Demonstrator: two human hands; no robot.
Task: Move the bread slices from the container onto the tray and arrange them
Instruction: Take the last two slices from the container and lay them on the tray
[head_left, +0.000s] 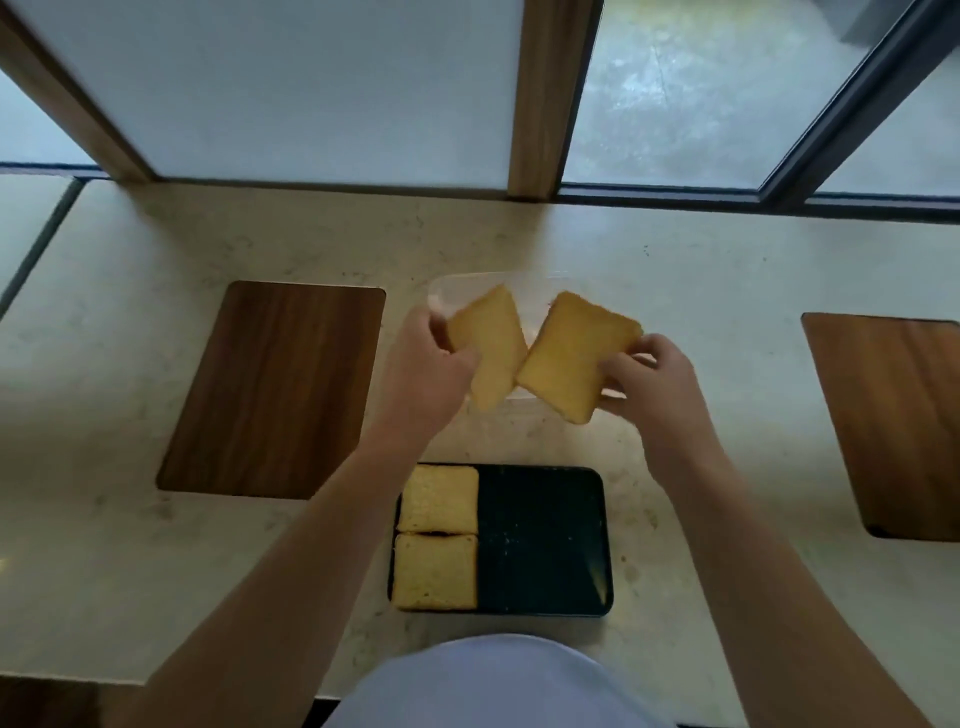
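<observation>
My left hand (426, 364) grips one yellow bread slice (491, 345) by its left edge, tilted above a clear plastic container (467, 283). A second bread slice (576, 358) is pinched at its right edge by my right hand (649, 379). The two raised slices touch at their lower inner corners. Closer to me lies a black tray (545, 540). Two more slices rest flat in its left column, the far one (440, 499) and the near one (435, 571), edge to edge. The tray's right half is bare black surface.
The pale stone counter (130, 571) carries a dark wooden board (275, 389) inset at left and another wooden board (888, 421) at right. Window frames and glass run along the counter's far edge. My light blue shirt fills the bottom centre.
</observation>
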